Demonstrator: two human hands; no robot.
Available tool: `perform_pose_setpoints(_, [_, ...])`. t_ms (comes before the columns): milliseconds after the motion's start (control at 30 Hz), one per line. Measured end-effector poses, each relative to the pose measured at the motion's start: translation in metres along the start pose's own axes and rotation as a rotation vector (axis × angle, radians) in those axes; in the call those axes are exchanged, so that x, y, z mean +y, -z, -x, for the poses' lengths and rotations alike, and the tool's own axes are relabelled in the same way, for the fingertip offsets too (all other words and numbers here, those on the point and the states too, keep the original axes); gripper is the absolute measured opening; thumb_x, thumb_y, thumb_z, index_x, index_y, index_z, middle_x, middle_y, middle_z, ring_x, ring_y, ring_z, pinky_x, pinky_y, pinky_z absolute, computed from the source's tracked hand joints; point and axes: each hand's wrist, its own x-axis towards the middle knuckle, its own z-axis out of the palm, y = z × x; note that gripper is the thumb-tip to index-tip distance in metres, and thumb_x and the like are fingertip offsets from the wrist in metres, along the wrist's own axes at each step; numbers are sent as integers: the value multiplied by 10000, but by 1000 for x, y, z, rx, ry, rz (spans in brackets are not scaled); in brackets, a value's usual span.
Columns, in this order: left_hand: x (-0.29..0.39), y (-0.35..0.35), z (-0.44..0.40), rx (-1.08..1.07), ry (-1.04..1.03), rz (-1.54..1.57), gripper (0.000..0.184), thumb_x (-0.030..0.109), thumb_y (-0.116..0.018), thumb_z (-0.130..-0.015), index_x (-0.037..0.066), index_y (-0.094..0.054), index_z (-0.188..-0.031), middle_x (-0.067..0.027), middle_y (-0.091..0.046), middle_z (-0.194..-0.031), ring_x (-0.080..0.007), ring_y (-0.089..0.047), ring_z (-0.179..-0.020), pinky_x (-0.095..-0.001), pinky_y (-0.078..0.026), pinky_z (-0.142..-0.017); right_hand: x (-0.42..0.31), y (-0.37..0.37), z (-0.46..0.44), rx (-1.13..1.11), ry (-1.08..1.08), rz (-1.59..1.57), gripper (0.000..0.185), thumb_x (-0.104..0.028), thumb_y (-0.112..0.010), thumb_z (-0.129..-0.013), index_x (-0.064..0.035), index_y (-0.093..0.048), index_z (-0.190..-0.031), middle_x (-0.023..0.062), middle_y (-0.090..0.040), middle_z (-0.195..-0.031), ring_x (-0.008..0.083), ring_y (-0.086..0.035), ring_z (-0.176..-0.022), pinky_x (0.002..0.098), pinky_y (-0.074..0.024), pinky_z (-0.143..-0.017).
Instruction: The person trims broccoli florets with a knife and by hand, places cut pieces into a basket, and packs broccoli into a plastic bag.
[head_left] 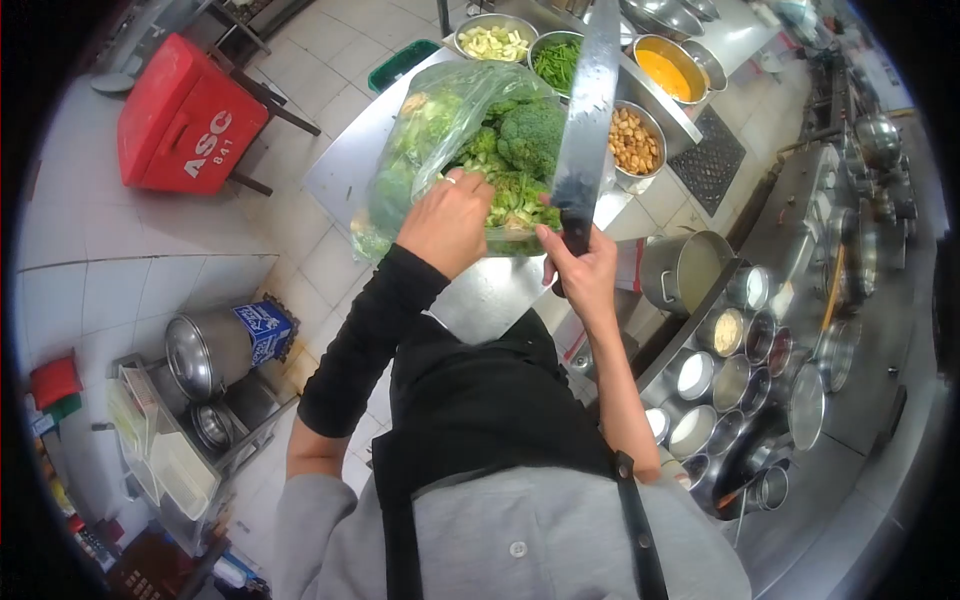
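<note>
My right hand (583, 272) is wrapped round the black handle of a large broad-bladed knife (592, 105), whose wet blade points up and away from me. My left hand (452, 222), with a ring on one finger, is closed at the near edge of a clear plastic bag (425, 135), its fingertips partly hidden. Green broccoli (530, 138) shows through the bag's opening, with cut florets and stems nearest my hands. Bag and broccoli rest on a metal work table (485, 300). Part of the broccoli is behind the blade.
Behind the bag stand bowls of pale chopped vegetable (492, 43), green cut vegetable (556, 62), orange liquid (668, 70) and browned cubes (636, 140). A large pot (685, 268) and several seasoning containers (728, 332) are at right. A red box (190, 118) stands at left.
</note>
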Motion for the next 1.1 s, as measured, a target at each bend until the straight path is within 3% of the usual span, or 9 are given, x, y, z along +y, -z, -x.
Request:
perform_pose_setpoints(133, [-3,-25,-1,87,44,277,250,43,-648,-956,-68,-678,-1178,-219,-701,-1183,-432,-648,-1151,-476,-548,-981,17,5,-13,8,33,8,240,-126,-777,-1003,31,-691,-1162,28,-673,-774,100,-642,-598,267,-514,-489])
perform_pose_setpoints(233, [3,-60,-21,76,231,298,469,151,-732,-945,-81,-587,-1325,-291,-651,-1277,-480,-626,-1202,-506,-524,-1030,24,10,-14,39,19,42,236,-133,-780,-1001,29,-693,-1148,45,-700,-797,107,-682,-651,261,-537,-499])
perform_pose_setpoints(333, [16,-94,-33,191,245,264,755,251,-808,-899,-57,-435,-1478,-367,-572,-1362,-535,-575,-1263,-550,-485,-1078,33,21,-15,52,-5,116,220,-130,-771,-1003,35,-691,-1125,64,-722,-817,116,-708,-692,262,-556,-509])
perform_pose_setpoints(367, [13,-104,-37,116,303,327,1001,329,-885,-809,-19,-305,-1546,-370,-509,-1411,-548,-531,-1305,-585,-465,-1084,33,24,-13,60,-6,143,202,-122,-763,-1006,39,-689,-1100,73,-728,-823,125,-717,-701,268,-561,-510])
perform_pose_setpoints(467, [23,-96,-33,122,302,316,1065,345,-907,-764,-18,-285,-1548,-353,-476,-1427,-530,-510,-1323,-594,-443,-1104,37,31,-8,70,-40,123,189,-113,-753,-1008,46,-687,-1084,85,-735,-827,140,-729,-712,273,-565,-511])
perform_pose_setpoints(667, [15,-96,-42,120,363,276,1058,298,-830,-735,2,-247,-1566,-354,-406,-1454,-566,-463,-1330,-642,-419,-1101,46,39,-5,88,-58,74,224,-130,-768,-1002,35,-700,-1138,60,-728,-810,107,-708,-692,257,-549,-508])
perform_pose_setpoints(867, [9,-107,-51,193,290,384,1043,275,-796,-720,85,-258,-1594,-339,-496,-1330,-553,-489,-1277,-624,-446,-1058,40,38,-4,108,-42,23,202,-129,-768,-1004,38,-694,-1090,53,-711,-794,126,-725,-705,259,-548,-506])
perform_pose_setpoints(967, [37,-55,-28,186,282,11,924,277,-816,-725,109,-393,-1530,-288,-549,-1208,-459,-575,-1148,-546,-482,-1011,32,40,-3,110,-17,-14,199,-128,-768,-1006,41,-693,-1080,52,-708,-793,130,-734,-712,260,-540,-499])
perform_pose_setpoints(1100, [23,9,-6,384,278,160,685,303,-834,-789,118,-543,-1382,-227,-568,-1084,-399,-607,-1039,-520,-507,-938,-10,31,7,126,-17,-71,187,-150,-779,-1003,10,-691,-1045,37,-709,-794,110,-685,-630,252,-502,-476])
